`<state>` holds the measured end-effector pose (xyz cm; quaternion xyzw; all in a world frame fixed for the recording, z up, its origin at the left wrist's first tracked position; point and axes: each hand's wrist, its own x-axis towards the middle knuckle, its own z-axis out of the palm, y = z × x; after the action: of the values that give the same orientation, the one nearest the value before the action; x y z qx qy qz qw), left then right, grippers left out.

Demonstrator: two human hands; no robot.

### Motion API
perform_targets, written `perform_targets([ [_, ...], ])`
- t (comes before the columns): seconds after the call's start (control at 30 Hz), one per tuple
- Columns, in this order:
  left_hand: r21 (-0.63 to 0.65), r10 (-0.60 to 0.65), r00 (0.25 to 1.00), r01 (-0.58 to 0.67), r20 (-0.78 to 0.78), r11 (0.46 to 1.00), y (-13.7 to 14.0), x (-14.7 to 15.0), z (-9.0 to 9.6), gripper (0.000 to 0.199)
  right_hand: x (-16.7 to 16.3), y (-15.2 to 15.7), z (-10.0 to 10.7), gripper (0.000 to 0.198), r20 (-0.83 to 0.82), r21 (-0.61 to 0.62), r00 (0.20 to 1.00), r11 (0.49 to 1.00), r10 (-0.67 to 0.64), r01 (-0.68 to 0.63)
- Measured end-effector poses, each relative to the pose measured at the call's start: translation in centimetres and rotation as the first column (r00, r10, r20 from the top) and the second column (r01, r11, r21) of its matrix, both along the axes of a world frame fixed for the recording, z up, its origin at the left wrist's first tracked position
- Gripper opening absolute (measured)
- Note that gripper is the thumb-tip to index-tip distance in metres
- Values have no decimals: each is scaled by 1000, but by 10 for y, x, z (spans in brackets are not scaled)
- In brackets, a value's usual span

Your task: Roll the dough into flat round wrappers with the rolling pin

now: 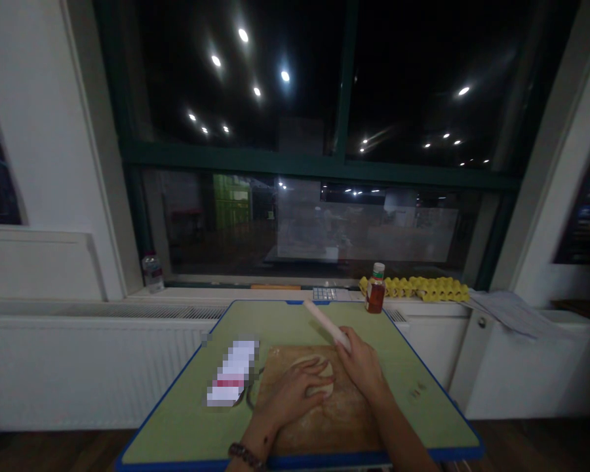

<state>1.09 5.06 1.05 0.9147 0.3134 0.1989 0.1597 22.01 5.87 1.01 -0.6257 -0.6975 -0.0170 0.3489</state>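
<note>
A flat, pale round of dough point(327, 387) lies on a wooden board point(334, 426) dusted with what looks like flour. My left hand point(297, 387) rests on the dough with its fingers spread, covering much of it. A beaded bracelet circles that wrist. In my right hand point(362, 364) is a light-coloured rolling pin point(324, 319), gripped near its lower end. The pin slants up and to the left, its far end over the back of the table, apart from the dough.
The green table point(177, 419) has a blue edge. A pixelated white item point(233, 373) lies left of the board. At the back right stands a bottle of reddish-brown liquid point(375, 292); yellow egg trays point(417, 288) and a clear bottle point(152, 272) are on the windowsill.
</note>
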Motion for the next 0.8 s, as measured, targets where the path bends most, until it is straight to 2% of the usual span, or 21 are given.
perform_targets([
  [0.23,-46,-14,998,16,63,999,1,-1,-7,35,-3,-8,8,30,130,-67,989,996,73,-65],
  [0.4,-29,57,995,-55,86,998,-3,4,-4,32,-8,-15,16,28,187,-104,978,992,90,-71],
  [0.57,27,139,985,-143,104,989,0,1,-12,41,-14,-22,25,26,245,-137,965,989,92,-60],
  [0.67,88,189,981,-193,53,977,-3,-5,-18,47,-15,-23,28,24,254,-136,963,989,85,-52],
  [0.8,99,326,942,-318,-74,943,-8,-17,-23,63,-15,-23,28,25,254,-125,965,992,62,-31],
])
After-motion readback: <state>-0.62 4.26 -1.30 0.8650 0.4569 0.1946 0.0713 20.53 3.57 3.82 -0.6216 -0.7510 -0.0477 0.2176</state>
